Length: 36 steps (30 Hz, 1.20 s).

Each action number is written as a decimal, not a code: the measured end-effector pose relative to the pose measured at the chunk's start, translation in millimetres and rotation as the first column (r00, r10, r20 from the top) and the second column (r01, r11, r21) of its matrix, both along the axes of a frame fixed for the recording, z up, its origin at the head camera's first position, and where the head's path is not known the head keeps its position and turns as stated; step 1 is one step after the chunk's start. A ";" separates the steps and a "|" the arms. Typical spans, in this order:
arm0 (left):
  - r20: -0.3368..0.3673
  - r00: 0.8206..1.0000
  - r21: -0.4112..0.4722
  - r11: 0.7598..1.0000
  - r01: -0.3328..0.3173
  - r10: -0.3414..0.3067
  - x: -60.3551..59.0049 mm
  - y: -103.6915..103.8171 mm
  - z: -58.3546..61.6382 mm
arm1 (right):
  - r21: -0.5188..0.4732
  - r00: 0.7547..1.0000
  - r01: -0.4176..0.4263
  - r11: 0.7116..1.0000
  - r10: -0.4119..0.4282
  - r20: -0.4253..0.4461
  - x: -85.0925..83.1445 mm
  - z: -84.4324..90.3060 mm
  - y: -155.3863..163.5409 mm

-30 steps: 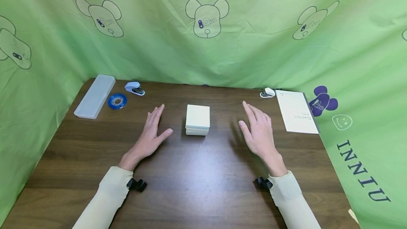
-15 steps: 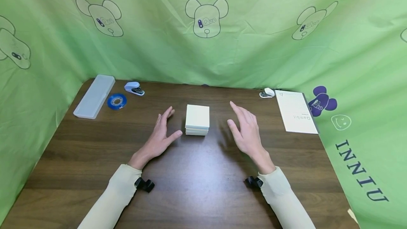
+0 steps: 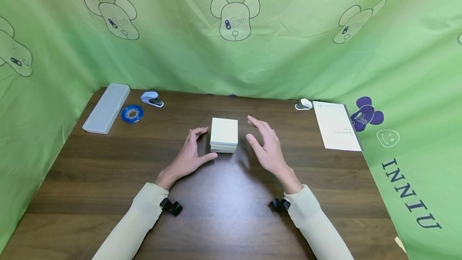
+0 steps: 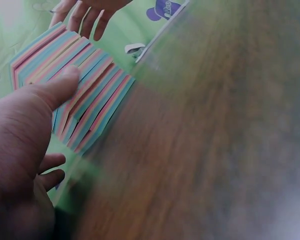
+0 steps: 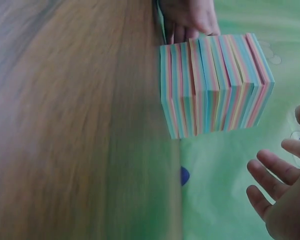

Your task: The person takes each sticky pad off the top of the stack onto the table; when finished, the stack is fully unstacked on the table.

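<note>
- Cupping my left hand [image 3: 190,155] against the paper stack's [image 3: 224,135] left side, thumb touching, nothing gripped.
- My right hand [image 3: 268,150] hovers beside it, fingers relaxed, empty.

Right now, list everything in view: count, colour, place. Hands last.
paper block: 1, pale yellow top, striped multicolour edges, table centre between the hands
pencil case: 1, translucent white, far left of table
tape roll: 1, blue, right of the pencil case
stapler: 1, white and lavender, far left, behind the tape roll
small white stapler: 1, white, far right, beside the notepad
notepad: 1, white, lined, right edge of table
table: 1, dark brown wood
cloth backdrop: green, bear prints, around the table
left hand: thumb tip touches the block's near left corner
right hand: open, just right of the block, apart from it
</note>
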State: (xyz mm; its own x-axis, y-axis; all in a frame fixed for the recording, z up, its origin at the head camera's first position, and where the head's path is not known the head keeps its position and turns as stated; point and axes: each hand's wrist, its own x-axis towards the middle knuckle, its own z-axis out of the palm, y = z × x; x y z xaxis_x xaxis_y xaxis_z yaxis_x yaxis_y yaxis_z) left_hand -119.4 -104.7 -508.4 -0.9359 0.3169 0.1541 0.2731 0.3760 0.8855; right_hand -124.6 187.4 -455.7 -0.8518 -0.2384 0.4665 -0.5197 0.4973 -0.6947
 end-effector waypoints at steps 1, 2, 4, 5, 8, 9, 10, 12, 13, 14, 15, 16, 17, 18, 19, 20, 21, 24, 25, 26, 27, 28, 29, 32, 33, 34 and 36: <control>-0.010 1.000 -0.013 1.000 -0.001 0.001 -1.7 0.9 -0.5 | -0.022 1.000 -0.014 1.000 0.014 0.011 -0.9 0.4 -2.1; -0.019 1.000 -0.026 1.000 0.000 0.000 -3.4 1.7 -0.8 | -0.043 0.999 -0.025 0.999 0.026 0.021 -1.8 0.4 -4.0; -0.036 0.999 -0.051 0.999 0.007 -0.009 -6.8 2.6 -0.5 | -0.088 0.998 -0.048 0.995 0.051 0.041 -3.4 0.9 -7.5; -0.042 0.999 -0.061 0.998 0.012 -0.014 -8.3 3.0 -0.2 | -0.109 0.997 -0.059 0.992 0.064 0.048 -4.4 0.6 -8.9; -0.063 0.998 -0.078 0.997 0.025 -0.030 -12.1 3.7 1.3 | -0.153 0.993 -0.084 0.985 0.096 0.075 -6.9 -0.1 -12.8; -0.075 0.997 -0.083 0.996 0.028 -0.034 -13.3 3.7 1.3 | -0.163 0.991 -0.092 0.982 0.106 0.082 -7.6 -0.3 -14.0; -0.082 0.996 -0.086 0.996 0.031 -0.039 -14.4 3.7 1.5 | -0.170 0.990 -0.097 0.981 0.114 0.089 -8.4 -0.8 -14.9; -0.098 0.994 -0.099 0.994 0.036 -0.046 -16.2 3.9 2.3 | -0.181 0.987 -0.105 0.978 0.125 0.102 -9.6 -1.5 -16.6; -0.107 0.993 -0.108 0.993 0.036 -0.048 -17.0 4.0 2.3 | -0.185 0.986 -0.107 0.977 0.128 0.108 -10.4 -2.3 -17.3; -0.115 0.992 -0.121 0.992 0.035 -0.049 -17.8 4.0 2.3 | -0.187 0.985 -0.108 0.976 0.131 0.113 -11.2 -2.9 -18.0; -0.124 0.991 -0.132 0.991 0.035 -0.051 -18.5 4.1 2.3 | -0.188 0.984 -0.110 0.976 0.134 0.118 -12.1 -3.6 -18.8; -0.130 0.990 -0.139 0.990 0.032 -0.051 -19.0 4.0 2.1 | -0.188 0.983 -0.111 0.976 0.136 0.124 -13.0 -4.4 -19.5; -0.135 0.990 -0.145 0.989 0.029 -0.049 -19.6 4.0 1.8 | -0.186 0.982 -0.113 0.976 0.138 0.130 -14.0 -5.2 -20.3; -0.141 0.989 -0.149 0.988 0.026 -0.047 -20.0 3.9 1.4 | -0.188 0.980 -0.116 0.975 0.143 0.136 -15.0 -6.2 -21.0; -0.145 0.988 -0.149 0.989 0.023 -0.045 -20.5 3.8 1.0 | -0.189 0.979 -0.120 0.975 0.148 0.141 -16.0 -6.8 -21.8; -0.149 0.988 -0.148 0.989 0.021 -0.043 -21.0 3.7 0.4 | -0.188 0.977 -0.125 0.974 0.154 0.147 -16.8 -7.3 -22.5; -0.157 0.987 -0.144 0.989 0.018 -0.041 -21.7 3.6 -1.0 | -0.190 0.975 -0.133 0.973 0.163 0.151 -17.8 -8.2 -23.0; -0.179 0.983 -0.144 0.990 0.011 -0.037 -24.4 5.2 -2.7 | -0.195 0.969 -0.156 0.968 0.189 0.162 -20.1 -9.8 -22.6; -0.187 0.982 -0.145 0.989 0.008 -0.035 -25.4 5.6 -3.4 | -0.192 0.966 -0.164 0.968 0.196 0.166 -20.6 -10.4 -22.5; -0.193 0.981 -0.146 0.989 0.005 -0.034 -26.1 6.0 -3.9 | -0.187 0.964 -0.169 0.968 0.202 0.172 -20.9 -11.1 -22.3; -0.197 0.980 -0.150 0.989 0.003 -0.033 -26.8 6.3 -4.1 | -0.185 0.962 -0.172 0.968 0.205 0.178 -21.3 -12.0 -22.1; -0.196 0.980 -0.155 0.988 0.002 -0.033 -27.3 6.5 -3.4 | -0.178 0.961 -0.172 0.969 0.205 0.184 -21.6 -12.8 -22.0; -0.195 0.980 -0.159 0.987 0.002 -0.033 -27.6 6.7 -3.2 | -0.173 0.961 -0.173 0.970 0.205 0.187 -21.7 -13.3 -21.9; -0.173 0.984 -0.169 0.986 0.009 -0.039 -27.9 6.5 -1.7 | -0.161 0.961 -0.166 0.973 0.196 0.194 -22.1 -14.4 -21.4; -0.169 0.985 -0.184 0.983 0.010 -0.042 -28.1 6.1 -1.6 | -0.157 0.961 -0.165 0.974 0.194 0.195 -22.6 -14.8 -21.1; -0.164 0.985 -0.193 0.981 0.013 -0.045 -28.0 5.9 -1.6 | -0.155 0.961 -0.164 0.974 0.193 0.197 -22.7 -14.8 -21.0; -0.156 0.987 -0.214 0.977 0.014 -0.049 -27.2 5.3 -1.4 | -0.148 0.959 -0.166 0.975 0.194 0.206 -22.7 -14.3 -20.6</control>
State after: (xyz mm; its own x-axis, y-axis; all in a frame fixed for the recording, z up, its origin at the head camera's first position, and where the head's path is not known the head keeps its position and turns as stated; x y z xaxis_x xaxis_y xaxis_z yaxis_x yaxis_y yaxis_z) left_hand -146.6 -99.4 -509.8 -0.8936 0.3874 0.2267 0.4190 0.5392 0.7305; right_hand -147.2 166.8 -470.0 -0.8846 -0.3474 0.3110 -0.4211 0.3089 -0.8528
